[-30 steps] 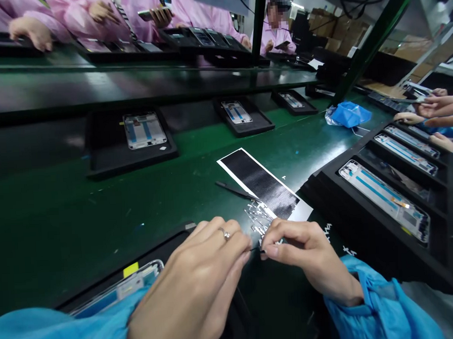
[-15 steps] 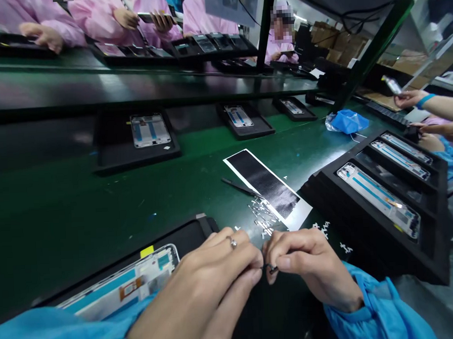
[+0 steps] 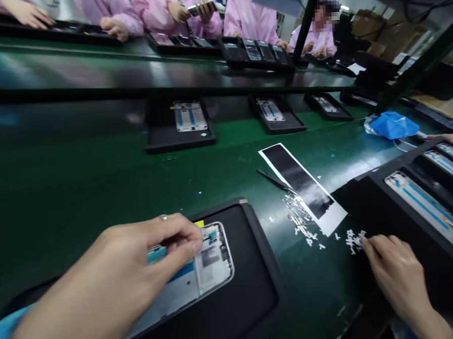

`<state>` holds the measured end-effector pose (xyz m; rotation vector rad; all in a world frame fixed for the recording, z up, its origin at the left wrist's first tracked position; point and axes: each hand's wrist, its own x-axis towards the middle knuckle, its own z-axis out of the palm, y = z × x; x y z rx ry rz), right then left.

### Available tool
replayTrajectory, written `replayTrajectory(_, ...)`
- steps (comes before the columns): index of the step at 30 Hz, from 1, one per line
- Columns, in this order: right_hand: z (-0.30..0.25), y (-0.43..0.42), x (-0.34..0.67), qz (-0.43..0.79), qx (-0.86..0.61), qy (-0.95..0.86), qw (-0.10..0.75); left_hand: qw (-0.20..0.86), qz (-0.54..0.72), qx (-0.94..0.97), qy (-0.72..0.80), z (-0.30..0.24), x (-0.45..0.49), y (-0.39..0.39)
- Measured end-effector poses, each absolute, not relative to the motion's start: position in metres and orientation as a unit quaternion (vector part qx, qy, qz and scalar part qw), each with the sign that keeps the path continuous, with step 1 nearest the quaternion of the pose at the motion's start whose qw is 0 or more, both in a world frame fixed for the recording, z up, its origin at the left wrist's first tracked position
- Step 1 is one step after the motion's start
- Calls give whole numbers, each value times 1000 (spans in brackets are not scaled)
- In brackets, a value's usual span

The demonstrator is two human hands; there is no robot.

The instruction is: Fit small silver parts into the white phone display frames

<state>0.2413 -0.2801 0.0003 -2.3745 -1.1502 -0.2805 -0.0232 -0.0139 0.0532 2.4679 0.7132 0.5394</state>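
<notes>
My left hand [image 3: 140,265] is over a silver phone frame [image 3: 216,258] with blue strips and a yellow tab, in a black foam tray [image 3: 250,269]. Thumb and index finger are pinched together at the frame's upper part; whatever they hold is hidden. Off to the right, my right hand [image 3: 399,269] has its fingertips closed at a small heap of white paper scraps [image 3: 352,241]. What lies between those fingers cannot be made out. Just beyond the hands is a white sheet with a black strip [image 3: 303,180], and black tweezers [image 3: 274,179] lie against its left side.
More white slivers [image 3: 299,211] lie beside the sheet. At right stands a stacked black tray [image 3: 368,197] with several phone frames. Black trays [image 3: 160,137] line the table's back. A blue bundle [image 3: 393,125] lies at right. Across the shelf, people in pink handle phones.
My hands were together over a small dark piece and have parted. The left has gone to the phone frame, the right to the white scraps. The view has shifted left.
</notes>
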Motion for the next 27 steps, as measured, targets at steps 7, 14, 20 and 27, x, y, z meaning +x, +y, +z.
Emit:
replayTrajectory(7, 20, -231, 202, -202, -772, -579, 165, 173, 158, 933, 275, 46, -21, -16)
replayTrajectory(14, 47, -158, 139, -84, -642, -728, 226, 204, 142, 929, 274, 44, -21, -6)
replayTrajectory(20, 36, -130, 110, -97, -609, -765, 187, 201, 164, 930, 261, 34, -24, -8)
replayTrajectory(27, 29, -120, 101, -157, -578, -779, 185, 215, 187, 923, 258, 28, -32, -5)
